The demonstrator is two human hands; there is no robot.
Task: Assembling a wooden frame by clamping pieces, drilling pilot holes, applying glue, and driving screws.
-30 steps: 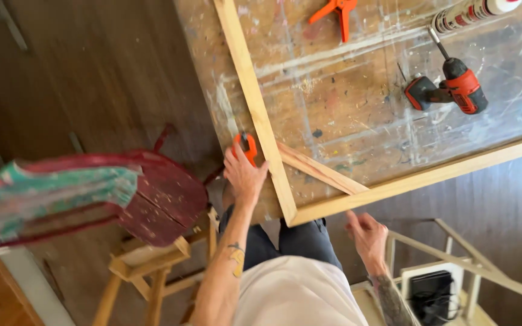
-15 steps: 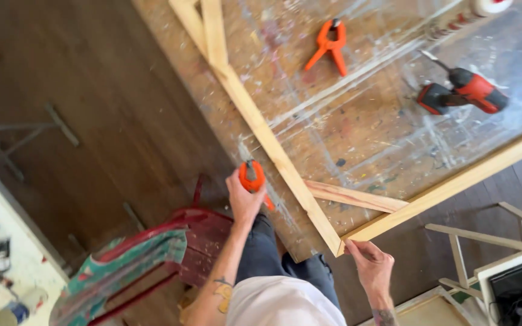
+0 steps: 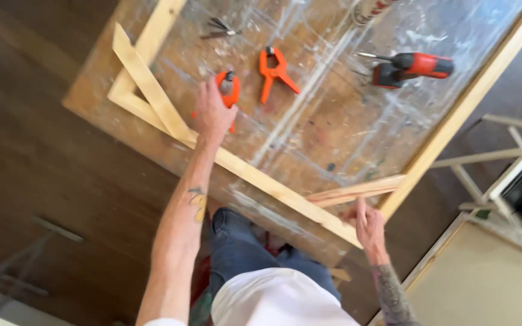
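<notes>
My left hand [image 3: 211, 113] grips an orange spring clamp [image 3: 229, 89] above the paint-stained worktable [image 3: 333, 127], just past the near rail of a pale wooden frame [image 3: 261, 181]. My right hand [image 3: 367, 224] rests with its fingers on the frame's near right corner, touching a short diagonal wooden brace [image 3: 357, 190]. Another diagonal brace [image 3: 149, 87] crosses the frame's left corner. A second orange clamp [image 3: 276, 71] lies loose on the table, to the right of my left hand.
A red and black cordless drill [image 3: 409, 66] lies at the far right inside the frame. Small metal bits [image 3: 219, 27] lie near the back. A tube [image 3: 373, 9] sits at the top edge. White-framed furniture [image 3: 509, 157] stands right of the table.
My left hand has carried the clamp left along the near rail toward the frame's left corner. The right hand stays at the right corner. The view has swung, and the red stool has dropped out of sight.
</notes>
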